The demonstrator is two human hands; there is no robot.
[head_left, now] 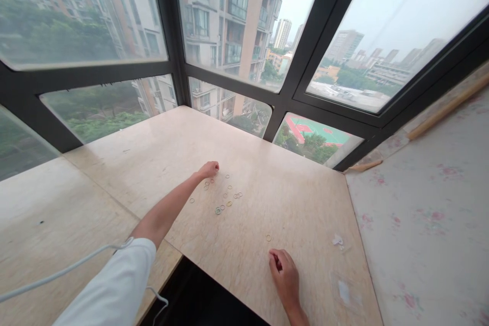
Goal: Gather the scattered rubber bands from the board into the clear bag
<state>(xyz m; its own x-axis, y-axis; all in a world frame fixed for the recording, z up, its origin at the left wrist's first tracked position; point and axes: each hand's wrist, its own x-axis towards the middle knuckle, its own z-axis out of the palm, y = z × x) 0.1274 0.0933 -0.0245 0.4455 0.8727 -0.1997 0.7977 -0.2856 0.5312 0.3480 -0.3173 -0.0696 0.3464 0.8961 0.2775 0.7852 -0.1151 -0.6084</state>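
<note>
My left hand (209, 168) is stretched out over the stone ledge (244, 147), its fingers pinched together; whether anything is between them is too small to tell. Just in front of and below it lie several thin rings, among them a yellow ring (229, 204), a greenish ring (218, 211) and a silver-looking ring (192, 200) off to the left. My right hand (284, 272) rests near the front edge with its fingers curled in and thumb close to them, nothing visible inside. A single gold-coloured ring (268, 237) lies just beyond its fingertips.
A clear plastic bag (344, 291) and a small white item (337, 240) lie at the right, by the flowered wall (420, 214). A white cable (69, 269) runs across my left sleeve. Dark-framed windows (225, 86) border the ledge; a dark gap (198, 295) opens in front.
</note>
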